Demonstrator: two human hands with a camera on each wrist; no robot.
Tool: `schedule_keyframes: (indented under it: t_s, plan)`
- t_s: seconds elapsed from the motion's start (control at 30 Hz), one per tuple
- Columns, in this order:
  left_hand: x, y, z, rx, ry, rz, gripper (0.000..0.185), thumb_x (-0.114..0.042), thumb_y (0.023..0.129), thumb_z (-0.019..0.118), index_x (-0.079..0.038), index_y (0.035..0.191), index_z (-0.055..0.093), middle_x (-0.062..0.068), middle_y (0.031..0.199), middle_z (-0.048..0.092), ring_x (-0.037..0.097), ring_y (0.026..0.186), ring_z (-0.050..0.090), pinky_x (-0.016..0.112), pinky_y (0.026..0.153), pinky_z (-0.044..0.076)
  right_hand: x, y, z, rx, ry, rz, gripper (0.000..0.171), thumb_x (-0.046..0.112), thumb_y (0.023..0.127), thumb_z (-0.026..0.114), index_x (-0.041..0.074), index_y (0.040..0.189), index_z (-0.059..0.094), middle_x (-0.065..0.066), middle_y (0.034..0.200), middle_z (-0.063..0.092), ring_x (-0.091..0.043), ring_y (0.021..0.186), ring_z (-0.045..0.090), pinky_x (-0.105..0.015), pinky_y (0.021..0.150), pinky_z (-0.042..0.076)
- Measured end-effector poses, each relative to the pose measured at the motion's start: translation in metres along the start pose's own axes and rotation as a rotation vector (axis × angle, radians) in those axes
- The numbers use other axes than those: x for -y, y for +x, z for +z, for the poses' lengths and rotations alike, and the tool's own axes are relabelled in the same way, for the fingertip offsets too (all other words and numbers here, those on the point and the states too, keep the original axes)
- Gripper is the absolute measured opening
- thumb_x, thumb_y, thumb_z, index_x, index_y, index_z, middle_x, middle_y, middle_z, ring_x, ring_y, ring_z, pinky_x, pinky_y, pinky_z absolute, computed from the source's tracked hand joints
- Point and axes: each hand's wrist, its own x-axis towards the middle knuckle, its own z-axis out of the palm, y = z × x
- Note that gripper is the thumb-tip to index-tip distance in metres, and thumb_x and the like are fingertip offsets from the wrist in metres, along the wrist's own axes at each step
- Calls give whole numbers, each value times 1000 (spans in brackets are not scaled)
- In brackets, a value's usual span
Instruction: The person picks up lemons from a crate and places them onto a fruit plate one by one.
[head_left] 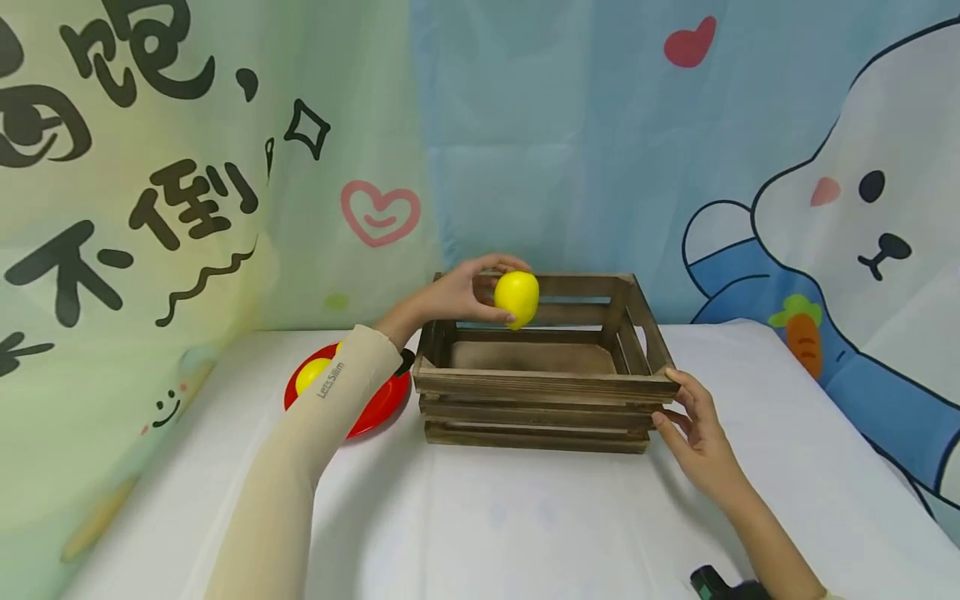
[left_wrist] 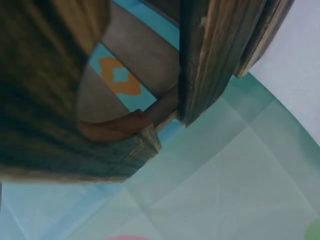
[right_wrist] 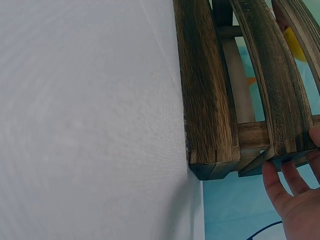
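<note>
In the head view my left hand (head_left: 480, 292) pinches a smooth, rounded yellow fruit (head_left: 517, 300) between thumb and fingers. It holds the fruit above the slatted brown wooden crate (head_left: 532, 385). The crate's visible floor is bare. My right hand (head_left: 697, 437) grips the crate's front right corner, with fingers at the top rail and side. The right wrist view shows these fingers (right_wrist: 275, 185) against the slat ends, and part of the yellow fruit (right_wrist: 295, 45) through a gap. In the left wrist view crate slats (left_wrist: 210, 60) fill the upper part; the left hand is hidden there.
Left of the crate lies a red plate (head_left: 382, 408) with yellow fruit (head_left: 311, 375) on it, partly covered by my left sleeve (head_left: 300, 450). A white cloth (head_left: 525, 517) covers the table. Behind hangs a printed curtain (head_left: 510, 125).
</note>
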Motion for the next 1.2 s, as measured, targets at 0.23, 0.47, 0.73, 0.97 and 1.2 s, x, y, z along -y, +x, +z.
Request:
schedule_keyframes:
  t_s: [0.23, 0.47, 0.73, 0.97, 1.2]
  plan:
    - [-20, -7, -2, -100, -41, 77, 65, 6, 77, 75, 1, 135, 47, 15, 136, 46, 31, 106, 61, 40, 87, 56, -2, 2, -2, -3, -5, -20, 81, -36, 77, 43, -2, 147, 23, 8, 131, 41, -6, 112, 44, -10, 94, 38]
    - [-36, -28, 3, -210, 13, 182, 64, 9, 78, 74, 2, 135, 46, 17, 139, 46, 29, 107, 61, 40, 87, 56, -3, 4, -2, 7, 22, -27, 80, -36, 78, 42, -1, 147, 23, 7, 128, 43, -7, 111, 45, -12, 94, 38]
    - [-44, -53, 2, -337, 79, 213, 64, 8, 76, 77, 1, 133, 49, 14, 136, 47, 26, 101, 62, 40, 85, 57, -4, 6, -3, 12, -4, -29, 82, -37, 76, 43, -1, 147, 22, 8, 129, 42, -5, 111, 45, -12, 94, 38]
    - [-47, -83, -11, -415, 105, 178, 65, 9, 76, 76, 0, 135, 48, 11, 138, 48, 27, 103, 62, 36, 83, 58, -4, 4, 1, 12, -16, -24, 81, -36, 77, 43, -1, 147, 22, 9, 129, 42, -5, 110, 45, -12, 93, 38]
    - [-43, -114, -23, -440, 164, 104, 64, 6, 78, 77, -2, 135, 50, 10, 136, 48, 28, 106, 60, 33, 84, 57, -3, 4, 2, 4, -20, 34, 80, -37, 77, 43, -3, 146, 20, 13, 127, 42, -5, 111, 46, -12, 94, 38]
